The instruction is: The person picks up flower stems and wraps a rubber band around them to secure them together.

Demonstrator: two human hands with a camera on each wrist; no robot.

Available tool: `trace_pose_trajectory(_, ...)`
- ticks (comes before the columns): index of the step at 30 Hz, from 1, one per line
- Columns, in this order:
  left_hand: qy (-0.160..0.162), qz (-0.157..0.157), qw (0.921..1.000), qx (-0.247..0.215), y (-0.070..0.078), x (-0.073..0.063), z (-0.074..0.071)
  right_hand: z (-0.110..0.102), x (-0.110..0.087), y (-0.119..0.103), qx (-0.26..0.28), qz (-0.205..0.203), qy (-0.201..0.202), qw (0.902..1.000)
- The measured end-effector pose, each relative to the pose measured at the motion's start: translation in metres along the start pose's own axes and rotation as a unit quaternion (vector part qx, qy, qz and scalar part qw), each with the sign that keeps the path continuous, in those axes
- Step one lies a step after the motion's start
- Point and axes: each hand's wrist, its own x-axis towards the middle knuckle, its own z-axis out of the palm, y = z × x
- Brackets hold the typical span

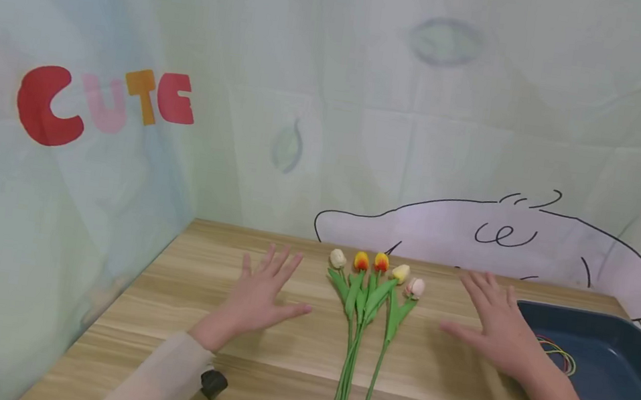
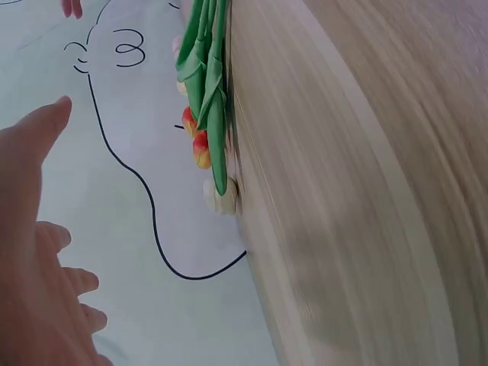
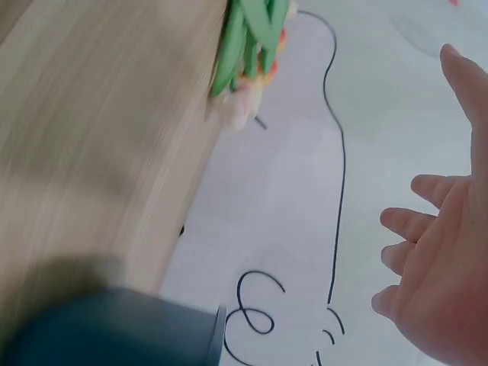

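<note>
Several artificial tulips (image 1: 361,313) with green leaves and long stems lie on the wooden table, their white, orange-red, pale yellow and pink heads toward the back wall. One pink tulip (image 1: 415,288) lies a little apart on the right, its stem running toward the front. My left hand (image 1: 262,297) hovers left of the flowers, fingers spread, holding nothing. On the other side my right hand (image 1: 501,328) is spread in the same way between the flowers and the bin, also holding nothing. Both wrist views show the palms and extended fingers apart from the tulips.
A dark blue plastic bin (image 1: 615,360) stands at the right of the table, partly behind my right forearm. Thin coloured loops (image 1: 564,357) lie inside it. A printed cloth backdrop (image 1: 310,90) rises along the table's back and left edges.
</note>
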Motion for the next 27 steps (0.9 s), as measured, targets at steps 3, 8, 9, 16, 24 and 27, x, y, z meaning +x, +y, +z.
trace_pose_trajectory(3,0.001,0.0,0.9999,-0.015,0.003,0.001,0.003,0.006,0.001,-0.006,0.012,0.0,0.003,0.9999)
trace_pose_trajectory(8,0.005,-0.008,0.9985,-0.055,0.009,0.001,0.008,0.014,0.002,-0.016,0.04,0.009,-0.004,0.9992)
trace_pose_trajectory(9,0.006,-0.009,0.9979,-0.063,0.011,0.001,0.008,0.016,0.002,-0.018,0.045,0.012,-0.006,0.9989)
trace_pose_trajectory(16,0.015,-0.011,0.9939,-0.109,0.018,0.003,0.02,0.025,0.002,-0.025,0.072,0.034,-0.003,0.9968)
trace_pose_trajectory(24,0.01,-0.032,0.9801,-0.196,0.032,0.004,0.035,0.037,0.004,-0.03,0.112,0.037,0.02,0.9928)
trace_pose_trajectory(27,0.012,-0.028,0.9727,-0.23,0.036,0.005,0.042,0.045,0.006,-0.03,0.133,0.036,0.023,0.9902)
